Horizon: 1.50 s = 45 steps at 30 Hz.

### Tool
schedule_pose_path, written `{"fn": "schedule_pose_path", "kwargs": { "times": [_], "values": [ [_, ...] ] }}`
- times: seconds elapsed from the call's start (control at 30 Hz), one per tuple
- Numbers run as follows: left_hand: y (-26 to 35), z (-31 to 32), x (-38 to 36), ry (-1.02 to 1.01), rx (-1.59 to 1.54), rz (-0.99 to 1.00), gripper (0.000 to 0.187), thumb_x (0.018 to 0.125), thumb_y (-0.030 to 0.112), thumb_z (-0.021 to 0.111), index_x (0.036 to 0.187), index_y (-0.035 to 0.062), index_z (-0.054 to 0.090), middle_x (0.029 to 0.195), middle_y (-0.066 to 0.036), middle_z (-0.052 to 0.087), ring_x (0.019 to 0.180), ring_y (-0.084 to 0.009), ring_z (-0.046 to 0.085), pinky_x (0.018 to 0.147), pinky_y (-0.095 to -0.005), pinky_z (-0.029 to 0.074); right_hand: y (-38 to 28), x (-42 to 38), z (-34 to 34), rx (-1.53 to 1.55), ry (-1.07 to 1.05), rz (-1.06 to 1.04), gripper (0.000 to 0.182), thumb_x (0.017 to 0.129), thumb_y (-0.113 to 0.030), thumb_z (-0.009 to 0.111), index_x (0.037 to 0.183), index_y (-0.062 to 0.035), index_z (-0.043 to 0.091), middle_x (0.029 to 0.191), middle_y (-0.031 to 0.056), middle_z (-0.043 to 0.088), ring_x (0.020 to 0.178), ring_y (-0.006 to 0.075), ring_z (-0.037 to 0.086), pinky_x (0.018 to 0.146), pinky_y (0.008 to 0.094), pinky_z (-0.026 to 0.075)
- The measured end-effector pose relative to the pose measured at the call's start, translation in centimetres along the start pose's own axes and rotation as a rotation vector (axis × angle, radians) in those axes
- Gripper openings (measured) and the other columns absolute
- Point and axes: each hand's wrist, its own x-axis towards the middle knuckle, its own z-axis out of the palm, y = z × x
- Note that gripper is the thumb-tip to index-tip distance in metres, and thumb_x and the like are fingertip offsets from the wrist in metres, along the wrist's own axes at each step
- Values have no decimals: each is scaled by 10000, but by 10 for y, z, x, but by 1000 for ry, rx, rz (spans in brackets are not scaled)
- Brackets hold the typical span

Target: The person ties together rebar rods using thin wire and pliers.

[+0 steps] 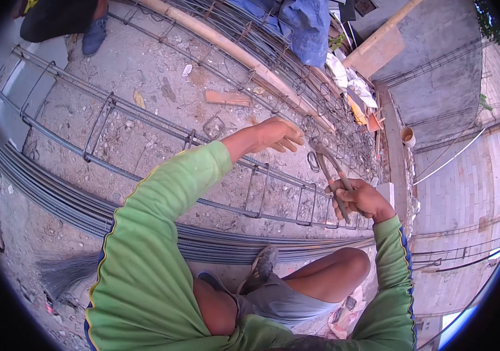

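Observation:
My right hand point(358, 199) is wrapped around the handles of long steel pincers point(330, 167), whose jaws point up and to the left. My left hand point(279, 134) reaches out just left of the jaws, fingers extended and slightly bent, with nothing visible in them. Beneath both hands runs a rebar cage point(250, 213) of long ribbed bars with square stirrups. A small loop of wire point(313, 161) shows beside the pincers' jaws.
A bundle of loose rebar point(221, 248) lies between the cage and my legs. Thin tie wire point(69, 272) is heaped at lower left. Beyond the cage are a wooden pole point(221, 41), a wood scrap point(227, 97), a blue tarp point(305, 29) and another person's foot point(94, 36).

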Motion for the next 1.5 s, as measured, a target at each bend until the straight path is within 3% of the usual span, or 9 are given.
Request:
{"fn": "schedule_pose_path", "kwargs": {
  "times": [0.13, 0.27, 0.33, 0.5, 0.57, 0.8, 1.17, 1.33, 1.5],
  "values": [
    [25, 49, -22, -81, -137, 117, 320, 988, 126, 526, 1261, -9, 625, 1155, -127, 700, 1000, -230, 689, 887, -377, 527, 28, -13, 38, 319, 26, -111, 333, 1007, -183, 556, 1258, 35, 573, 755, 31, 614, 658, 169, 659, 564, 296, 527],
    [40, 59, -33, 14, -41, 132, 314, 943, 37, 501, 1195, -76, 649, 1078, -150, 716, 1003, -210, 685, 865, -329, 534, 43, -3, 51, 25, 277, -292, 341, 1032, -175, 554, 1310, 22, 563, 806, 13, 574, 628, 121, 588, 603, 279, 489],
    [46, 57, -39, 106, 413, 419, 310, 924, 13, 499, 1165, -78, 671, 1093, -143, 719, 984, -190, 685, 865, -317, 531, 57, 12, 44, -152, 353, -484, 331, 1028, -171, 553, 1305, 8, 577, 797, 5, 561, 631, 104, 577, 612, 283, 488],
    [67, 91, -54, 226, 219, 188, 336, 951, 82, 562, 1229, -89, 642, 1100, -150, 728, 984, -180, 672, 876, -324, 524, 65, 22, 37, -154, 384, -538, 332, 998, -124, 572, 1319, -41, 591, 783, 77, 592, 671, 172, 617, 668, 335, 508],
    [73, 100, -56, 283, 251, 181, 356, 964, 116, 585, 1250, -91, 631, 1097, -151, 732, 978, -179, 667, 877, -328, 521, 71, 24, 36, -153, 408, -631, 359, 945, -120, 569, 1303, -99, 585, 1023, 251, 663, 963, 444, 641, 816, 493, 507],
    [105, 119, -55, 318, 424, 35, 340, 976, 194, 660, 1180, -79, 663, 1088, -161, 735, 919, -178, 664, 861, -342, 520, 64, -6, 22, -235, 522, -534, 433, 938, -86, 595, 1369, -104, 559, 1035, 225, 623, 942, 441, 618, 811, 494, 503],
    [187, 192, -30, 311, 603, -45, 242, 920, 183, 731, 973, -54, 729, 828, -142, 757, 731, -141, 647, 724, -282, 505, 91, -4, -41, -2, 570, -990, 470, 899, -44, 574, 1367, -81, 569, 999, 196, 646, 885, 381, 645, 832, 459, 507],
    [183, 195, -37, 370, 855, -190, 193, 898, 120, 666, 949, -60, 715, 840, -146, 742, 718, -211, 699, 750, -331, 534, 122, -11, -91, 103, 52, -731, 463, 935, -80, 592, 1396, -56, 549, 1117, 169, 690, 979, 261, 644, 914, 365, 487],
    [148, 159, -68, 565, 461, -115, 244, 927, 192, 680, 999, -39, 709, 923, -144, 738, 772, -230, 691, 722, -353, 530, 243, 51, -81, 64, 623, -496, 518, 886, -133, 696, 1387, -97, 564, 1093, 180, 691, 1013, 330, 655, 911, 422, 501]
  ]
}}
